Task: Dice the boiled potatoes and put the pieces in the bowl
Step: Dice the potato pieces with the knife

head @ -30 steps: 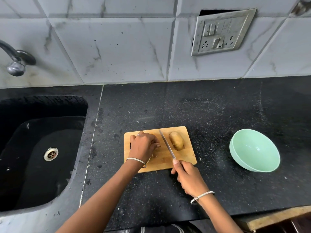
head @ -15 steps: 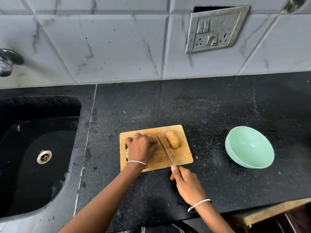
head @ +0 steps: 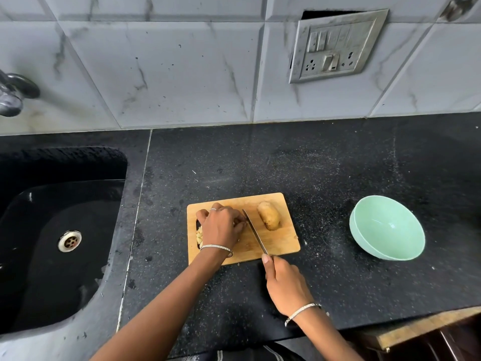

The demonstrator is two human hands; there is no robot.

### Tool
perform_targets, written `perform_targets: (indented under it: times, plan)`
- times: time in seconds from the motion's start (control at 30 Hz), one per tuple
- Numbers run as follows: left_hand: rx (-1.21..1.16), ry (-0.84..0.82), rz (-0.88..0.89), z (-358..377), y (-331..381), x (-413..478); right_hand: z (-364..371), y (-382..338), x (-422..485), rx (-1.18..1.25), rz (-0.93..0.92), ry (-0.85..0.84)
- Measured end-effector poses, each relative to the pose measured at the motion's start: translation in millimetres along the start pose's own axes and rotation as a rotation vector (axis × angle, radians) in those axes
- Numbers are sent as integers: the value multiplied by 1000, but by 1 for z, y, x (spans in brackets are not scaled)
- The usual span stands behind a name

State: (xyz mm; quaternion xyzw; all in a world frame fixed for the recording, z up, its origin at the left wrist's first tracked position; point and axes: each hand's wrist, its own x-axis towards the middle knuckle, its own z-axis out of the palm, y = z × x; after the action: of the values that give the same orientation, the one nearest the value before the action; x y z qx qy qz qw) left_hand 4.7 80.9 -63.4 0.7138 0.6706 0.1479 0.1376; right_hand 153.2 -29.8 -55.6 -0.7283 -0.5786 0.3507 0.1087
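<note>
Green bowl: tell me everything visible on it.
The bowl is pale mint green, round, smooth and plastic-looking, with a plain rim. It is empty, with no potato pieces inside. It sits on the black counter, right of the cutting board and apart from it, seemingly tipped toward the camera. Nothing else touches it.

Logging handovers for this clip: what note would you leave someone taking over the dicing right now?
Left-hand grip curls over a partly cut potato, mostly hidden beneath it; pale cut pieces show at its left.
Right-hand grip holds the knife, blade over the wooden cutting board.
Whole potato lies on the board's right side; mint-green bowl stands empty further right.
Done: some cutting. Left: dice both potatoes, move pieces into the bowl.
</note>
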Motion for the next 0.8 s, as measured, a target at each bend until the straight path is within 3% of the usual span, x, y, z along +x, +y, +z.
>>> perform_targets:
  times: [0.3, 0.63, 0.8]
  plan:
    - [27, 4, -18, -2, 0, -1, -3, -11, 6, -73, 73, -49]
    - [20, 66, -57, -20, -23, -1, -13, 7, 0, -54, 40, 73]
    - [-44, 50, -81, -27, -32, -1, -11, 6, 3, -125, 56, 33]
